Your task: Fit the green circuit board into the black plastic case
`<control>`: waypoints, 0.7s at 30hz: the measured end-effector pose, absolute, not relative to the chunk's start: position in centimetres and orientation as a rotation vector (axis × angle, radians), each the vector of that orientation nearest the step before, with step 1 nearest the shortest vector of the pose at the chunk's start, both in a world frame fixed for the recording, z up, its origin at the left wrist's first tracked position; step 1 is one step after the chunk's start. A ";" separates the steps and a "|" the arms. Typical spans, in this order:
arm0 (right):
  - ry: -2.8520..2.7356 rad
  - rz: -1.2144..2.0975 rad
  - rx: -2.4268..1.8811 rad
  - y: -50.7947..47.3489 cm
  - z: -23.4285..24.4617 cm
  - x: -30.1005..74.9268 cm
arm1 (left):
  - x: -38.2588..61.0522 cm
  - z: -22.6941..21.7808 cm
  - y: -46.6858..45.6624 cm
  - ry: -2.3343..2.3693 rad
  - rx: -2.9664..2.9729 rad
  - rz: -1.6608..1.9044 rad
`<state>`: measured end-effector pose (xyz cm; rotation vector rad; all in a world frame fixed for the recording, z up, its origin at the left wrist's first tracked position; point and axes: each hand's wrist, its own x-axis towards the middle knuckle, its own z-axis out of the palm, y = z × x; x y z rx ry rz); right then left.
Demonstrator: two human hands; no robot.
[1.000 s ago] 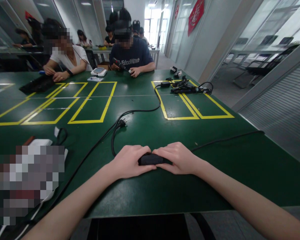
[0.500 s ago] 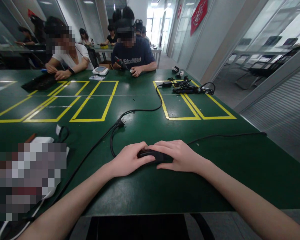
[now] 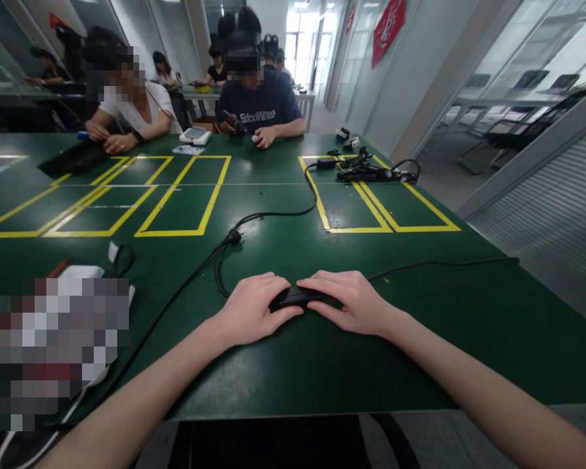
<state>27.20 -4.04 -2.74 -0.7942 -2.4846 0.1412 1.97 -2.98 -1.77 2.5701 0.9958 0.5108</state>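
Your left hand [image 3: 254, 306] curls its fingers over one end of the black box [image 3: 293, 297], perhaps an adapter, flat on the green table [image 3: 293, 374]. Your right hand [image 3: 351, 303] clasps the other end. This looks like the gripping step, and moving the box calls for slack in the cord [image 3: 444, 263].

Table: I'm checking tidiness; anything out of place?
A loose plug lies mid-table, its cable snaking over a yellow line; a cable tangle straddles the far yellow boxes. The held device shows no visible damage.
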 end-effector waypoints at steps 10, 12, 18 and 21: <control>-2.586 -0.152 -0.752 -4.1 -3.4 27.3 | 2.2 -2.2 -3.2 0.991 2.597 0.596; -2.505 -0.099 -0.788 -3.9 -3.1 27.6 | 2.1 -2.1 -3.2 0.976 2.688 0.758; -1.981 0.118 -1.074 -1.8 -1.8 30.0 | 1.6 -1.7 -2.9 0.970 2.812 1.201; -1.618 0.128 -1.214 0.8 -1.4 32.7 | 1.5 -2.3 -2.5 0.854 2.769 1.111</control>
